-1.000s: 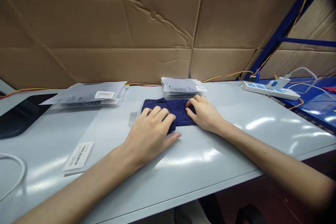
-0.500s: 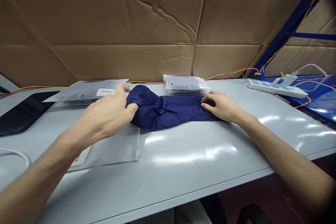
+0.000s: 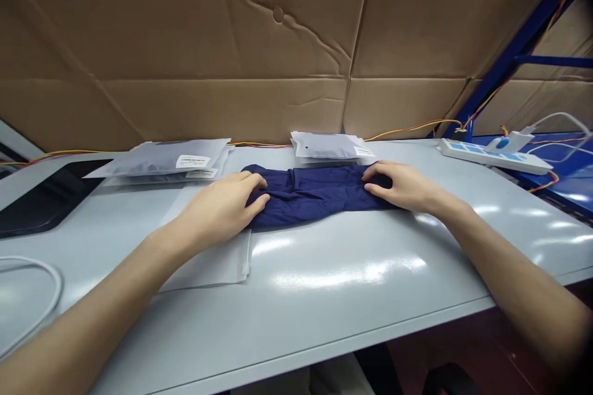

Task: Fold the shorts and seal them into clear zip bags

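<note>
Navy cloth lies flat on the pale grey table, a long folded strip running left to right, wrinkled toward its left half. From where I sit I see both hands on it, one at each end.

Left hand: at the left end of the cloth, thumb and forefinger parted, fingertips touching the fabric. I cannot tell whether they pinch it or merely press. Right hand: over the right end, fingers curled, thumb and fingertips on the cloth. Again I cannot tell if the fabric is gripped.

Just below the left hand I note a translucent bag, flat on the table, partly hidden by the hand and forearm.

Behind the cloth sits a small stack of filled bags; to the left, a larger pile of labelled bags, its edge over a flat black object. A white cable curves at near left.

Far right: a power strip carrying a white plug, beside a blue frame. Yellow and red wires run along the foot of the cardboard backing.
</note>
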A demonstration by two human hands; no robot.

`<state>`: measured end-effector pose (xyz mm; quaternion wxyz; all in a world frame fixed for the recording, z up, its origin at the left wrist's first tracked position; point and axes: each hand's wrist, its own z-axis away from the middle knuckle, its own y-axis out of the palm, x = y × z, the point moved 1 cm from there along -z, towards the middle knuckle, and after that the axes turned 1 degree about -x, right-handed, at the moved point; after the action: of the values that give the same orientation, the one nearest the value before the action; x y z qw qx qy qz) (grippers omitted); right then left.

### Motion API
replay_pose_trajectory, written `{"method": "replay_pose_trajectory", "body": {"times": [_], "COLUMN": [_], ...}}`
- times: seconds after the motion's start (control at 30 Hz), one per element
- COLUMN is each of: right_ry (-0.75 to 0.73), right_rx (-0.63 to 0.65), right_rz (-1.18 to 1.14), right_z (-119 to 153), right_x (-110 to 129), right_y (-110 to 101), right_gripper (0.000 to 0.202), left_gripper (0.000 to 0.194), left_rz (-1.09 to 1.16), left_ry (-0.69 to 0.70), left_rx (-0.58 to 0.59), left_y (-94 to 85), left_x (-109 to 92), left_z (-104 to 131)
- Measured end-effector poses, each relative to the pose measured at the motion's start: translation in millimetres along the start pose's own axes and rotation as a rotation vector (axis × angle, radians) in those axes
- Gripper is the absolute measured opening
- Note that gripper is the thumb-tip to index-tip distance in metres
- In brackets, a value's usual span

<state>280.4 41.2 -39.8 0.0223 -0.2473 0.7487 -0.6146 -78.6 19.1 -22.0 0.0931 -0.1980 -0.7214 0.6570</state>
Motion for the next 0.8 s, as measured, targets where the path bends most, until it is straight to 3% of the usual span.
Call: {"method": "replay_pose_trajectory", "body": {"times": [0.27,0.43,0.53,0.63,0.73,0.8], "right_ry": [-0.024,-0.002,0.051,0.06,0.119,0.183], "right_rx": [0.023,-0.053,-0.036,0.105,0.26,0.304], "right_rz": [-0.026,-0.101,-0.224,-0.299,-0.34,-0.338], "right_z": [1.4,5.4,10.1,15.0,18.5,19.2], "right_x": [6.8,15.4,16.7,15.3,15.4,17.5], "right_y": [-5.7,-17.0,-29.5,-40.1,-44.6,-44.1], "right_gripper": [0.009,0.006,0.006,0.009,0.021,0.026], "left_gripper": [0.021,0.017,0.027,0.043,0.05,0.05], "left_rz": [0.056,0.205,0.345,0.464,0.466,0.446], "left_ry": [0.088,0.039,0.005,-0.041,-0.091,-0.122], "left_rx": [-0.022,-0.024,0.069,0.231,0.365,0.392], "left_y": [-4.6,-20.6,-35.8,-46.8,-48.5,-44.8], "left_x": [9.9,5.3,4.3,5.4,4.9,2.4], "left_z": [-0.6,3.6,8.3,13.4,16.0,15.8]}}
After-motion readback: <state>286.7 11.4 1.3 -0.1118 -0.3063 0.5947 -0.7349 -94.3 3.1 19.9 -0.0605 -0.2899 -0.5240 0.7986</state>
